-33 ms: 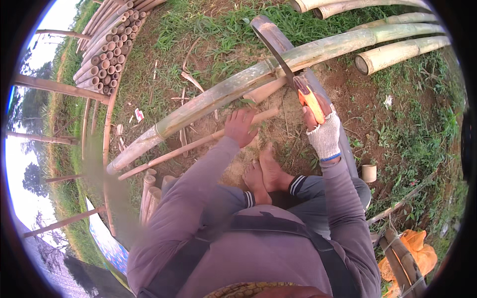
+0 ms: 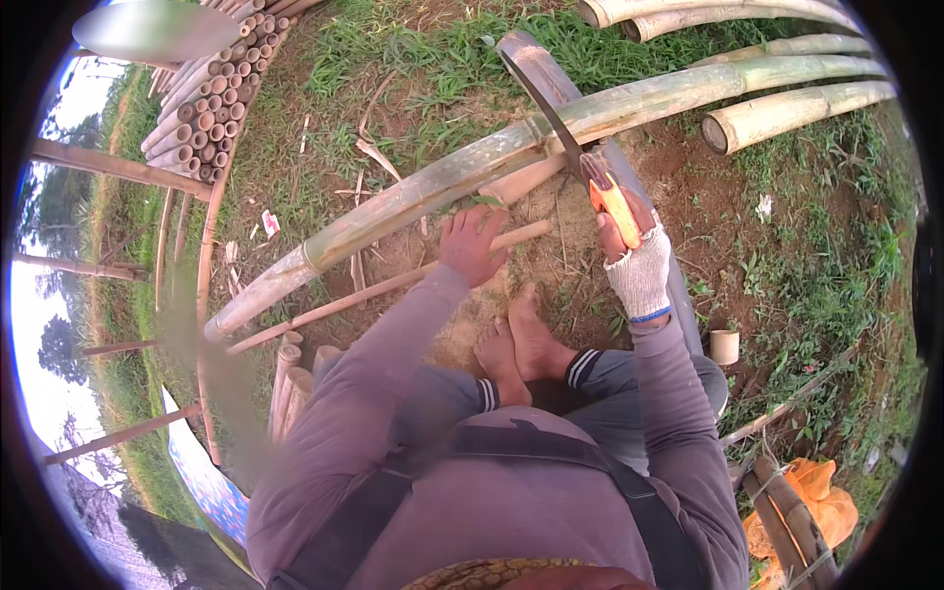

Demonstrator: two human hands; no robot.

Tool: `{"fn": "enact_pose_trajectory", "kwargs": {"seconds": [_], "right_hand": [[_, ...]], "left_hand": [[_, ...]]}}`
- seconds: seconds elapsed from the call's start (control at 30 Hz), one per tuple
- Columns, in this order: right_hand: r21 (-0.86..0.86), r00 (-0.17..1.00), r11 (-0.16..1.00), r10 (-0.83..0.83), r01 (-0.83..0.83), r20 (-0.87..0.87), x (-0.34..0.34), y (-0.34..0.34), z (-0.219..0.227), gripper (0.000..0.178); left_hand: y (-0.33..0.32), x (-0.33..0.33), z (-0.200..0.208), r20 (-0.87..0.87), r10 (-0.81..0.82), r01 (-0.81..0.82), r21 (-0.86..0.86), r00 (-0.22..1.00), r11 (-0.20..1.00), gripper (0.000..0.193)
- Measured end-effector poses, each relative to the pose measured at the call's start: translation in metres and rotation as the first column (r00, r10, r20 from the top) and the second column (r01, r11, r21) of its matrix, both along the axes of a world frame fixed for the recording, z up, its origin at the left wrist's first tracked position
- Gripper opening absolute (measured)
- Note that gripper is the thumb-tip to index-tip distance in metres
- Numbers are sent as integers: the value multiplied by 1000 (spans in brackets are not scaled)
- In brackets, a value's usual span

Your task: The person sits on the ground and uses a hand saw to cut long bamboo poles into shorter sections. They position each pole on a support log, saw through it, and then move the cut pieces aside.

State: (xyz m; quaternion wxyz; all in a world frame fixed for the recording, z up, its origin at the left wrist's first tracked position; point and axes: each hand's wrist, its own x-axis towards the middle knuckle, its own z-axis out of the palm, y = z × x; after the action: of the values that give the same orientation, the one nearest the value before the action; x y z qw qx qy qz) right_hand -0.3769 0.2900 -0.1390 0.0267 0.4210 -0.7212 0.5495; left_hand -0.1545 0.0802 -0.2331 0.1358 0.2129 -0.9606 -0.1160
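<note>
My right hand (image 2: 637, 258), in a white fingerless-looking knit glove with a blue cuff edge, is wrapped round the orange handle of a hand saw (image 2: 613, 202). The saw's dark curved blade lies across a long, thick, pale green bamboo pole (image 2: 423, 192), which runs from lower left to upper right. Just below that pole, my bare left hand (image 2: 472, 246) lies palm down with fingers apart, over a thin bamboo stick (image 2: 379, 287). Whether it presses on either piece is hidden. A dark flat-topped beam (image 2: 536, 59) passes under the thick pole near the saw.
A stack of cut bamboo tubes (image 2: 211, 118) stands at the far left, beside a bamboo fence rail (image 2: 123, 170). More thick poles (image 2: 787, 110) lie at the upper right. A short bamboo piece (image 2: 724, 346) and an orange bag (image 2: 831, 506) are on the right. My bare feet (image 2: 516, 339) rest between the arms.
The whole view has shifted very slightly. A pale blurred shape has appeared at the upper left. Both hands and the saw stay in nearly the same place.
</note>
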Motion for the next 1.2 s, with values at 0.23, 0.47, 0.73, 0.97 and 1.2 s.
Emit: {"fn": "enact_pose_trajectory", "kwargs": {"seconds": [0.23,0.47,0.73,0.97,1.2], "right_hand": [[30,990,999,32,-37,137,0,-12,-8,45],[88,994,995,35,-44,100,9,-15,6,43],[85,995,996,28,-36,91,29,-27,11,43],[145,1000,989,-1,-3,28,44,-4,12,44],[227,946,971,-6,-71,323,91,93,21,52]], "left_hand": [[-96,-57,79,323,345,-334,-91,882,938,98],[-121,-36,74,466,259,-309,34,846,950,94],[-120,-26,83,484,281,-331,20,829,943,89],[-123,-26,78,482,292,-336,5,826,942,78],[-120,-15,70,445,277,-315,12,851,949,80]]}}
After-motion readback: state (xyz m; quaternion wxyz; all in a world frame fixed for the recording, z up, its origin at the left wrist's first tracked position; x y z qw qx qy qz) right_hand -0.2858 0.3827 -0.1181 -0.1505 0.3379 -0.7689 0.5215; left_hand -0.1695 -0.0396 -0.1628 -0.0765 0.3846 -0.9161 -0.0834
